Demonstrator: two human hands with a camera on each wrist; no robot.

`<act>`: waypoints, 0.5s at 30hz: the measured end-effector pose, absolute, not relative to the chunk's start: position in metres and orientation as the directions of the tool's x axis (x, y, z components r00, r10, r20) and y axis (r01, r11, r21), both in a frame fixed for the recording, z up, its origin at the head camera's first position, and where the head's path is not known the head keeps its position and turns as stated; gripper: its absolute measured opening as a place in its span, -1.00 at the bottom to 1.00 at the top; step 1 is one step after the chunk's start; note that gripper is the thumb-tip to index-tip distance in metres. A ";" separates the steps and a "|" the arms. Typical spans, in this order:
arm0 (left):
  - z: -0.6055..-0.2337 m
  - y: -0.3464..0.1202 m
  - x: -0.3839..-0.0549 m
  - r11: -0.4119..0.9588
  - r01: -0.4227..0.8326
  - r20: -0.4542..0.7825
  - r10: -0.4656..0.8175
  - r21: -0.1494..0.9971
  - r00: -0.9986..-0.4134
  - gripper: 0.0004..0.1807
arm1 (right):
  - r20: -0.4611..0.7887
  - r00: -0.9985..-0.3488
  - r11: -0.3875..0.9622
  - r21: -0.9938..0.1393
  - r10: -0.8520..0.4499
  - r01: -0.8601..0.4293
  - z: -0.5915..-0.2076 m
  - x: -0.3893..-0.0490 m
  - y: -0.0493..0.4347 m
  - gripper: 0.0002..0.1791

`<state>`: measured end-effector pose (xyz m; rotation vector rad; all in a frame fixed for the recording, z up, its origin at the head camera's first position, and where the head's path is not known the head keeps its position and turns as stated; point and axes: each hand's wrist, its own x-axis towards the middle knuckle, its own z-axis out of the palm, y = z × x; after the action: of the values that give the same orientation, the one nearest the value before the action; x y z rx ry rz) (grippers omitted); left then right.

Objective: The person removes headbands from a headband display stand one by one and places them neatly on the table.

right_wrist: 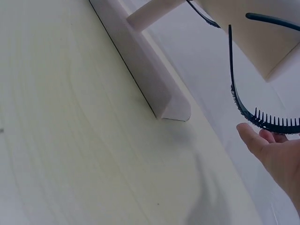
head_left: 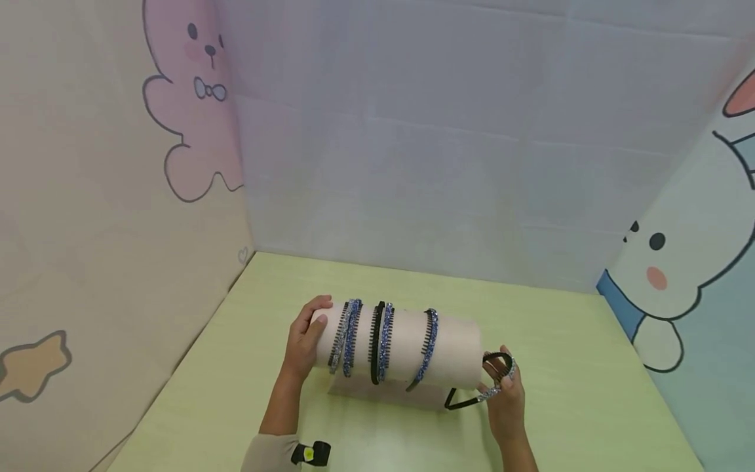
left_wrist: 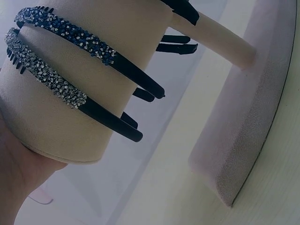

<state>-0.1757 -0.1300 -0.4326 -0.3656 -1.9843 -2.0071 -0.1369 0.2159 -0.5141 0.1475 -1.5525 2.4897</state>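
Note:
My left hand (head_left: pixel 303 341) grips the left end of a beige cylindrical headband stand (head_left: pixel 407 344), thumb on top. Several toothed headbands sit around the roll. Among them are a silver glittery headband (left_wrist: pixel 47 70) and a blue glittery headband (left_wrist: pixel 70 37) near my left hand, a plain black headband (head_left: pixel 375 347), and another blue glittery headband (head_left: pixel 432 334) farther right. Just off the roll's right end, my right hand (head_left: pixel 506 403) holds a silver glittery headband (right_wrist: pixel 241 108) with black ends by its curved middle. One of its tips points toward the stand.
Below the roll, a post joins it to a long pale base (head_left: pixel 383 391) on the light green table (head_left: pixel 566 367). A plain pale curtain (head_left: pixel 413 164) hangs behind. Cartoon-printed sheets (head_left: pixel 88 196) enclose both sides. A black strap device (head_left: pixel 312 453) is on the left wrist.

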 end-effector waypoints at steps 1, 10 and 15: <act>-0.432 -0.130 -0.176 -0.005 0.380 0.379 -0.031 0.925 -0.925 -0.75 | 0.188 -0.975 -0.427 -0.877 0.121 -0.222 -0.514 -0.136 0.216 -0.42; -0.435 -0.130 -0.178 -0.006 0.388 0.388 -0.022 0.921 -0.921 -0.76 | 0.183 -0.961 -0.380 -0.890 0.207 -0.252 -0.516 -0.136 0.223 -0.23; -0.447 -0.134 -0.184 -0.042 0.395 0.395 -0.018 0.918 -0.919 -0.75 | 0.178 -0.950 -0.334 -0.906 0.256 -0.259 -0.522 -0.140 0.229 -0.27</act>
<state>-0.1843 -0.1338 -0.4467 -0.4007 -1.9481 -2.0393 -0.1398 0.2292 -0.5215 0.0044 -1.5874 2.3364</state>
